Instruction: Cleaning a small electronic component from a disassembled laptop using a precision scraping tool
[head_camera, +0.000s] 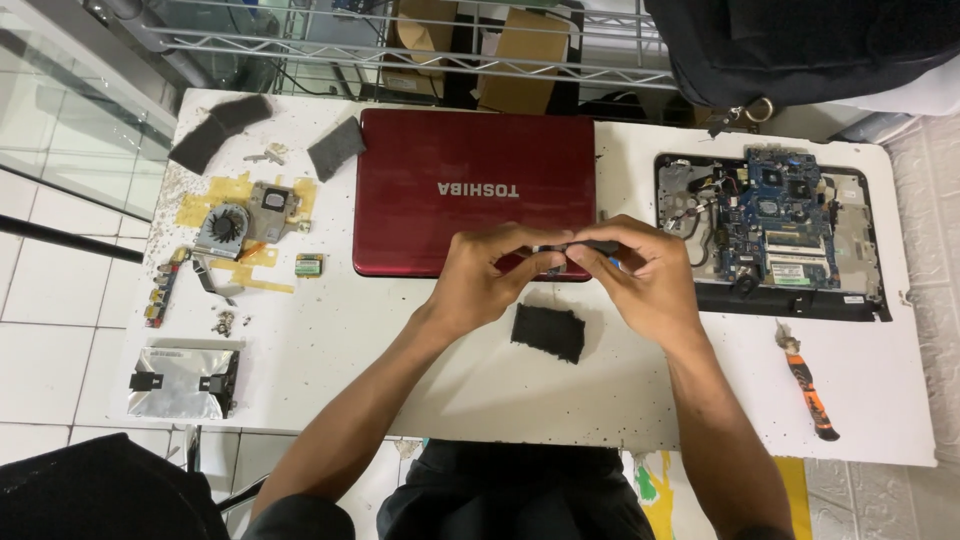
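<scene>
Both hands, left hand (487, 272) and right hand (640, 272), pinch a small dark part (578, 246).

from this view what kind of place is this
Probably a small electronics repair bench: an opened laptop base with bare circuit board, a removed cooling fan and a screwdriver lie on the white table beside a red laptop lid.

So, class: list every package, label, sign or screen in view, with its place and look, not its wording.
Laptop lid: table centre, closed, red rectangle with silver lettering.
Foil bag: table's left front, flat, silver, black clips.
Cardboard boxes: behind the table on a wire shelf, brown.
No sign or lit screen shows.
</scene>
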